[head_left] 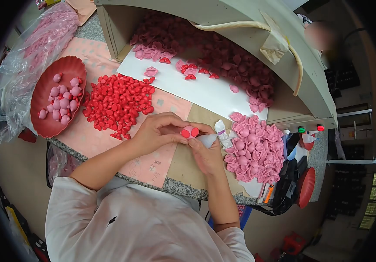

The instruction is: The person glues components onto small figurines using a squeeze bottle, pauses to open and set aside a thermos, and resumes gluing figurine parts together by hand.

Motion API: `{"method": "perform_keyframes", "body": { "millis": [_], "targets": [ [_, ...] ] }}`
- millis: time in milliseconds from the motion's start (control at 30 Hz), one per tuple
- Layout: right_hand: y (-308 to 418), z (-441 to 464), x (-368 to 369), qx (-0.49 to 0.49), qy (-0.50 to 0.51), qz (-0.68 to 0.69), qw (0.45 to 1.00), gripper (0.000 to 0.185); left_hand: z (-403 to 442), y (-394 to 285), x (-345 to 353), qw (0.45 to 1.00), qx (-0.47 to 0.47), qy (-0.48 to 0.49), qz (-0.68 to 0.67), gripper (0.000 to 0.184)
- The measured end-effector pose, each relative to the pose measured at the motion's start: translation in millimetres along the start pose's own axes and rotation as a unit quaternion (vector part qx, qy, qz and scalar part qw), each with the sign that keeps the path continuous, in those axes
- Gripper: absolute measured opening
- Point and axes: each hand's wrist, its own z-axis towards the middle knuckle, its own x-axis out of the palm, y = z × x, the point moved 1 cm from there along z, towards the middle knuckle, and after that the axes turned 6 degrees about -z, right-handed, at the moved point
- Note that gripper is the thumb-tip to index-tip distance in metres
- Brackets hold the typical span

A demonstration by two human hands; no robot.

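My left hand [161, 130] and my right hand [206, 153] meet over the brown board at the table's front. Between their fingertips is a small pink ball-shaped piece with red parts [190, 132], pinched from both sides. My right hand also has a translucent white squeeze bottle [207, 139] tucked in it, its narrow tip pointing right. A crumpled white tissue [223, 134] lies just beyond that tip. Left of my hands is a heap of small glossy red pieces [119, 102]; to the right, a heap of pink petal-shaped pieces [254, 148].
A red scalloped dish [44, 94] holds several pink-and-red pieces. Behind stands a curved beige housing [310, 83] with more pink pieces under it and buttons at its right end. Pens [266, 193], a black pouch [286, 185] and a plastic bag [20, 70] flank the work area.
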Motion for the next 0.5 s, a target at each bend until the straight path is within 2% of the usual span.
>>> {"method": "perform_keyframes", "body": {
  "millis": [33, 100, 167, 233, 500],
  "targets": [
    [-3, 0, -2, 0.001, -0.001, 0.0, 1.0, 0.032, 0, -2, 0, 1.0, 0.003, -0.006, 0.008, 0.03],
    [-12, 0, -7, -0.09, -0.013, -0.088, 0.992, 0.03, 1, -5, 0, 0.999, 0.012, 0.002, 0.033, 0.03],
    [-15, 0, -7, -0.108, -0.02, -0.103, 0.989, 0.029, 2, -9, -1, 0.998, 0.022, 0.01, 0.059, 0.03],
    [-16, 0, -6, -0.125, -0.025, -0.118, 0.985, 0.028, 3, -14, -3, 0.984, 0.085, 0.036, 0.156, 0.03],
    [-17, -3, -2, -0.149, -0.043, -0.114, 0.981, 0.027, 1, -11, -1, 0.991, 0.063, 0.032, 0.111, 0.03]
  ]
}}
